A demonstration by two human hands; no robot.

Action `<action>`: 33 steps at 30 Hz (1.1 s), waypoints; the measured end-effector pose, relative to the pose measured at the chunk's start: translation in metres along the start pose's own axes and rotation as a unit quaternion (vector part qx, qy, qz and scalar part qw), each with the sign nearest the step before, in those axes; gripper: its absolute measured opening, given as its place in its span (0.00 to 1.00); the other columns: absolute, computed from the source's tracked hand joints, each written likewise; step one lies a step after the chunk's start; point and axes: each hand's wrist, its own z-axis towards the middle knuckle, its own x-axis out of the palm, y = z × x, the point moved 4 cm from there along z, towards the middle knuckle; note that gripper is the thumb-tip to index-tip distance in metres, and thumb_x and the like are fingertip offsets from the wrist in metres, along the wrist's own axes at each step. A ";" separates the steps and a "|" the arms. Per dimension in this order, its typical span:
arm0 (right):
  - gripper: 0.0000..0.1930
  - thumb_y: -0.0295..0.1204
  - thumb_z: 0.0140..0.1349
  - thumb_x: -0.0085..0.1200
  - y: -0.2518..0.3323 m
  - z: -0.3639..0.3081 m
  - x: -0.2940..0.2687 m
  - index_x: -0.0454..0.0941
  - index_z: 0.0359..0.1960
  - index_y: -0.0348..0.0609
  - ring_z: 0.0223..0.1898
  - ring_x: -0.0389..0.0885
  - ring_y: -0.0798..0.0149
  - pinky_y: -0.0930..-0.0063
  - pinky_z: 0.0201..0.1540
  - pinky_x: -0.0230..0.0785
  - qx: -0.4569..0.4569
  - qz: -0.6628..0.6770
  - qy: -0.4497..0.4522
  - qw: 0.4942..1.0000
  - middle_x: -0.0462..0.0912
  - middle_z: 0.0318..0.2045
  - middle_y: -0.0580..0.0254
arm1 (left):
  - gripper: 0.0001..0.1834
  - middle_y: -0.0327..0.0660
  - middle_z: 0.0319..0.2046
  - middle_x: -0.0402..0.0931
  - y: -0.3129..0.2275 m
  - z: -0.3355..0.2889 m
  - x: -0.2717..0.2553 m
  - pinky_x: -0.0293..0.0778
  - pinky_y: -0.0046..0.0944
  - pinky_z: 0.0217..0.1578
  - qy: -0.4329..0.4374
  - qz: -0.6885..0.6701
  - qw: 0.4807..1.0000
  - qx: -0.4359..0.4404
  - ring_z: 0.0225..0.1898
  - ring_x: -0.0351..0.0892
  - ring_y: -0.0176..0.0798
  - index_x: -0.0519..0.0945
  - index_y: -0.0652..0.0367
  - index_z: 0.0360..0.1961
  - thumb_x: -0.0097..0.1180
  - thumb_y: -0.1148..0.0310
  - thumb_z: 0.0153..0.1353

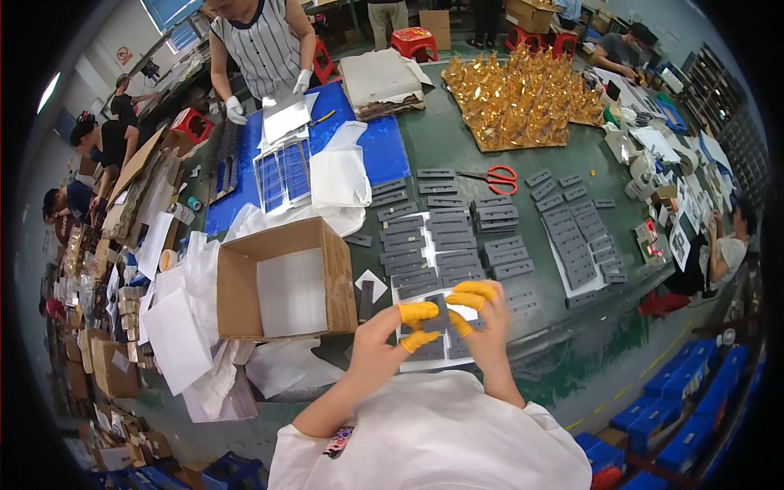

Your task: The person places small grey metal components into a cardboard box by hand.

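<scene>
Head view: both hands meet low centre over the green surface point(490, 163), orange rubber finger cots on the fingertips. Left hand point(384, 339) and right hand point(482, 322) are together, pinching one small dark grey rectangular foam pad point(437, 314) between thumbs and forefingers. Pad is lifted just above a white backing sheet point(425, 359) that carries more of the same grey pads in rows. Both grips are closed on that pad; left takes its near-left edge, right its top-right edge.

Just left of the hands: open brown cardboard box point(282, 278), white sheet lining the inside, flaps up. Crumpled white paper sheets point(184, 327) piled left of the box.

Beyond the hands: many grey foam strips point(457, 237) laid out in rows and short stacks on the surface, another group on a white sheet point(576, 249) to the right. Red-handled scissors point(496, 175) lie past them, apart from the hands. Further back, a tray of shiny gold foil pieces point(523, 102).

Blue mat point(380, 139) at far left of the surface, clear trays point(282, 175) and white plastic bags point(339, 175) on it. A person in a striped top with white gloves point(265, 45) works at the far edge. Other people sit along the left and right sides. Blue crates point(686, 392) sit on the floor lower right.
</scene>
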 end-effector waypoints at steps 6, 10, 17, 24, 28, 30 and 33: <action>0.18 0.21 0.41 0.59 0.006 -0.009 0.008 0.76 0.38 0.45 0.37 0.75 0.61 0.76 0.36 0.68 0.050 0.066 0.072 0.994 0.76 0.35 0.62 | 0.17 0.40 0.26 0.71 -0.012 0.003 0.006 0.66 0.33 0.33 0.015 0.139 0.983 0.118 0.28 0.70 0.39 0.77 0.60 0.36 0.64 0.71 0.42; 0.15 0.21 0.45 0.59 -0.006 -0.017 0.011 0.75 0.38 0.39 0.36 0.77 0.64 0.77 0.39 0.68 0.164 0.199 0.062 0.964 0.77 0.35 0.61 | 0.24 0.38 0.34 0.69 -0.024 0.005 0.009 0.58 0.38 0.41 -0.055 0.243 0.960 0.127 0.37 0.65 0.40 0.76 0.55 0.41 0.67 0.64 0.39; 0.13 0.21 0.49 0.58 -0.021 -0.025 0.025 0.72 0.37 0.36 0.40 0.75 0.64 0.73 0.45 0.68 0.249 0.589 0.007 0.769 0.76 0.37 0.57 | 0.25 0.38 0.37 0.68 -0.012 0.008 0.004 0.53 0.40 0.49 -0.043 0.215 0.968 0.119 0.43 0.64 0.43 0.75 0.54 0.42 0.66 0.66 0.39; 0.11 0.21 0.51 0.56 -0.021 -0.026 0.026 0.72 0.37 0.36 0.40 0.75 0.64 0.74 0.45 0.67 0.253 0.606 0.005 0.754 0.76 0.37 0.58 | 0.18 0.37 0.35 0.72 -0.009 0.007 0.002 0.55 0.38 0.48 -0.050 0.173 0.974 0.137 0.44 0.68 0.40 0.78 0.55 0.36 0.66 0.69 0.39; 0.11 0.20 0.52 0.55 -0.021 -0.026 0.026 0.72 0.38 0.37 0.39 0.75 0.64 0.72 0.42 0.69 0.255 0.628 0.002 0.735 0.76 0.36 0.58 | 0.16 0.37 0.34 0.73 -0.007 0.006 0.003 0.56 0.38 0.47 -0.057 0.160 0.976 0.137 0.43 0.69 0.40 0.79 0.56 0.33 0.65 0.69 0.39; 0.11 0.20 0.52 0.55 -0.022 -0.026 0.026 0.72 0.38 0.37 0.38 0.75 0.64 0.72 0.42 0.69 0.259 0.631 -0.002 0.732 0.76 0.36 0.58 | 0.16 0.37 0.34 0.73 -0.006 0.006 0.003 0.56 0.38 0.47 -0.058 0.154 0.977 0.132 0.43 0.69 0.40 0.79 0.56 0.33 0.65 0.69 0.39; 0.11 0.20 0.52 0.54 -0.023 -0.025 0.026 0.72 0.39 0.36 0.38 0.76 0.65 0.72 0.40 0.70 0.258 0.626 -0.001 0.736 0.76 0.36 0.58 | 0.16 0.38 0.34 0.73 0.000 0.007 0.003 0.56 0.38 0.47 -0.061 0.142 0.981 0.119 0.43 0.69 0.41 0.79 0.57 0.33 0.65 0.70 0.39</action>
